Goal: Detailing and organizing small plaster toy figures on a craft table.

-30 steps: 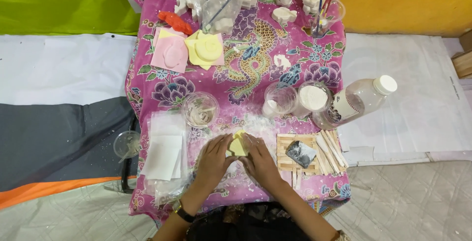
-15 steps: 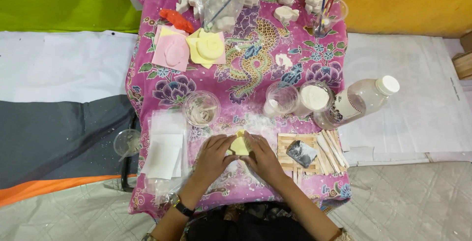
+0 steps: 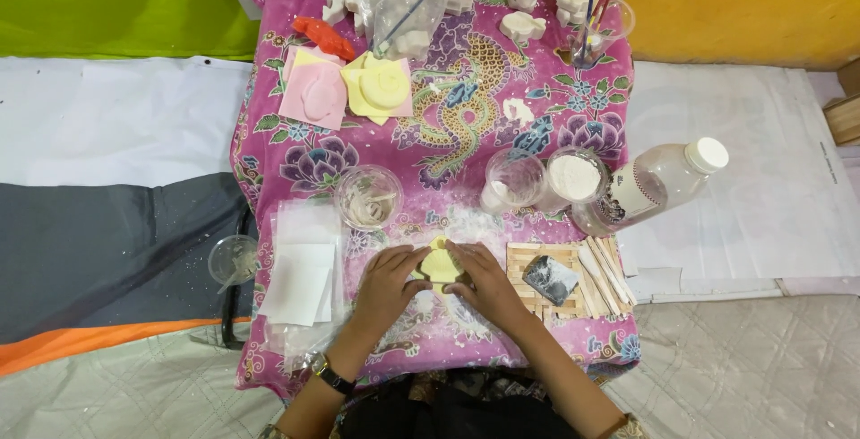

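Yellow mould [image 3: 439,265] sits on the pink cloth [image 3: 466,125], pinched between left hand [image 3: 390,279] and right hand [image 3: 484,279], fingers grasping its edges.

Your left hand [image 3: 387,279] and right hand [image 3: 484,279] press from both sides on the yellow mould [image 3: 439,265], low on the pink patterned tabletop [image 3: 466,125]. Just right of you lies the wooden stick tray [image 3: 537,264]; a clear cup [image 3: 368,197] stands beyond your left hand, white paper sheets [image 3: 300,273] beside it.
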